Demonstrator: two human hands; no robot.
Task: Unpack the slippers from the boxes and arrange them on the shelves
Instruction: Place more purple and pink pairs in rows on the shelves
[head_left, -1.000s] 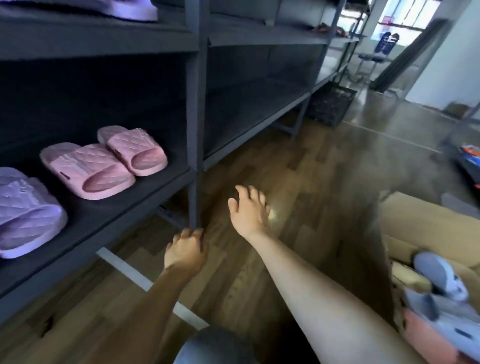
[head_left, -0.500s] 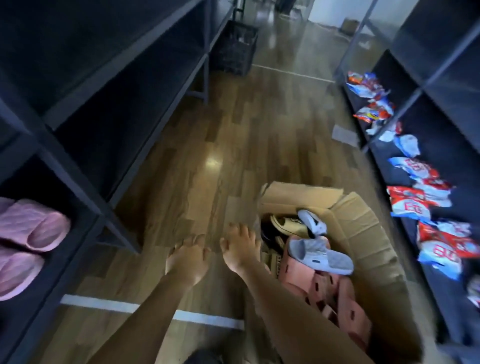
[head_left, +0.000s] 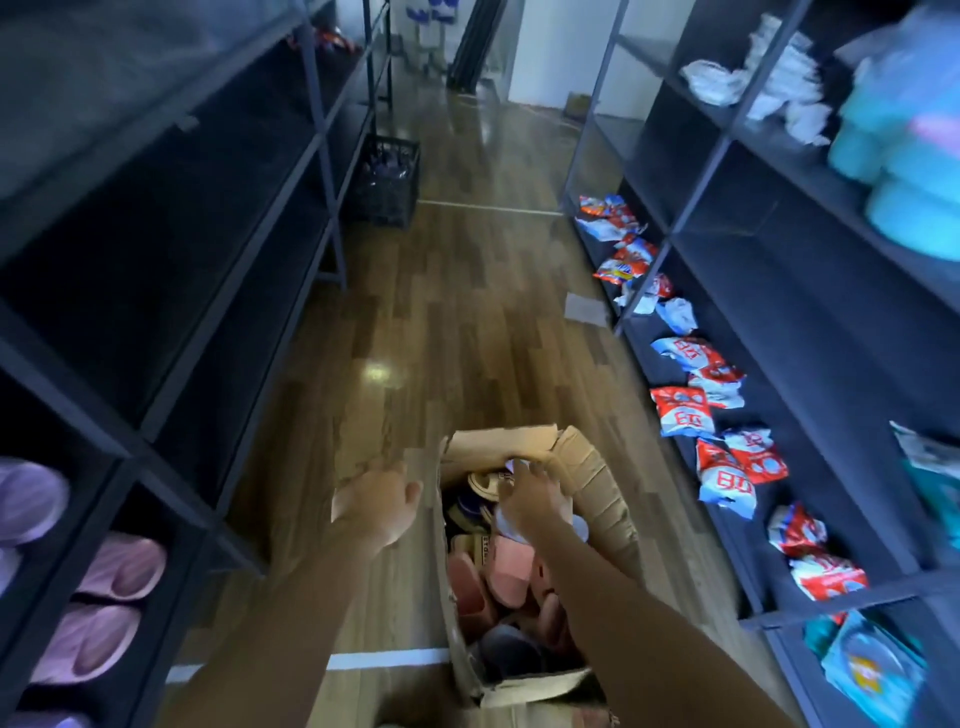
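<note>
Right hand in box, over white slipper; whether its fingers grasp it, cannot tell. Left hand beside box, fingers released.

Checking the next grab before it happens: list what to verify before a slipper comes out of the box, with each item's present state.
1. The cardboard box is open, slippers reachable: ok.
2. The right hand is inside the box, over a white slipper: ok.
3. Its fingers grip that slipper: cannot tell, blurred.
4. The left hand is free, holding nothing: ok.
5. Room on the left shelf past the pink slippers: cannot tell, too dark.
</note>
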